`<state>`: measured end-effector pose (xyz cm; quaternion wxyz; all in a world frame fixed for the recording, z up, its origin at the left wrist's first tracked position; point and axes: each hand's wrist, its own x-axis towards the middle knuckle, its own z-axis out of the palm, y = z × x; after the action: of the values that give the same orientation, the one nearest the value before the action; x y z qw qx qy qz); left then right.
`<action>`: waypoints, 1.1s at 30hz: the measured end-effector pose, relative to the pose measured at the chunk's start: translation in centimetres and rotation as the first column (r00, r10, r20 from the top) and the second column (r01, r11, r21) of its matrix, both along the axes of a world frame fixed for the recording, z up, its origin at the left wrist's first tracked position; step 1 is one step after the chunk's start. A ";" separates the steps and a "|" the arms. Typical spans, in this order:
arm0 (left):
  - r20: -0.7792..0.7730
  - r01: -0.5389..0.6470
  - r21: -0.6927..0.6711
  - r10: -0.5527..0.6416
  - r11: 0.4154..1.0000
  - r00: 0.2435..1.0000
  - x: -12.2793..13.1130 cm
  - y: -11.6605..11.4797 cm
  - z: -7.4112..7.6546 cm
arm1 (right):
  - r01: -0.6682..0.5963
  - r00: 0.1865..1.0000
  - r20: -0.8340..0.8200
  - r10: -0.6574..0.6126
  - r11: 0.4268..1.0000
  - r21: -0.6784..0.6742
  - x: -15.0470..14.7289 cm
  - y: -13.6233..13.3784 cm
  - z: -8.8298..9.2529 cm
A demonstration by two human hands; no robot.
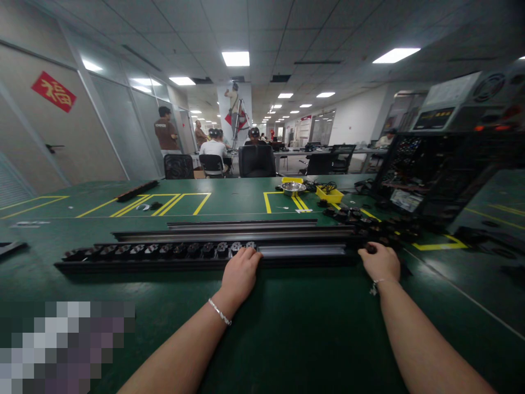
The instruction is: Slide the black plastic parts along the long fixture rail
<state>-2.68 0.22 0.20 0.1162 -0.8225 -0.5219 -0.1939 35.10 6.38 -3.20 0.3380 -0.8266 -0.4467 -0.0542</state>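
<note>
A long black power-strip rail [303,253] lies across the green table, with several socket modules [164,250] seated in its left half. My left hand [241,272] rests curled on the rail's front edge, its fingers pressed at the last seated module. My right hand [380,261] is at the rail's right end, fingers pinched round a small black module [371,249]. Both wrists wear bracelets.
Two more rails [246,234] lie behind the front one. Loose black modules [361,219] are heaped at the right. A metal bowl [293,187] and yellow tray [330,194] sit further back. A black equipment rack [435,169] stands right. Several people sit beyond the table.
</note>
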 end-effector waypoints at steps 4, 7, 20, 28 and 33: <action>-0.005 0.003 0.004 -0.003 1.000 1.000 0.0 0.0 -0.1 | 0.016 0.999 0.029 -0.014 0.998 -0.068 1.6 0.2 0.0; -0.005 0.002 -0.001 -0.002 1.000 1.000 0.0 0.1 -0.1 | 0.014 0.999 0.048 -0.007 0.991 -0.136 3.2 0.1 0.1; 0.032 -0.009 0.023 0.008 1.000 0.999 -0.2 0.1 -0.2 | 0.015 0.992 0.121 -0.027 0.995 0.100 2.9 -0.1 0.8; 0.077 -0.113 0.046 0.109 0.993 0.991 -0.9 -0.2 0.5 | -0.474 0.864 0.290 0.411 0.858 0.196 -9.6 -2.0 4.8; 0.183 -0.205 0.039 0.195 0.978 0.964 -1.2 -0.2 0.4 | -0.763 0.641 0.189 0.744 0.644 0.057 -20.2 -3.2 4.8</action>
<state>-3.84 -0.02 0.65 0.1118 -0.7412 -0.6049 -0.2690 14.92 3.15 1.63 0.3492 -0.5344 -0.7697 0.0013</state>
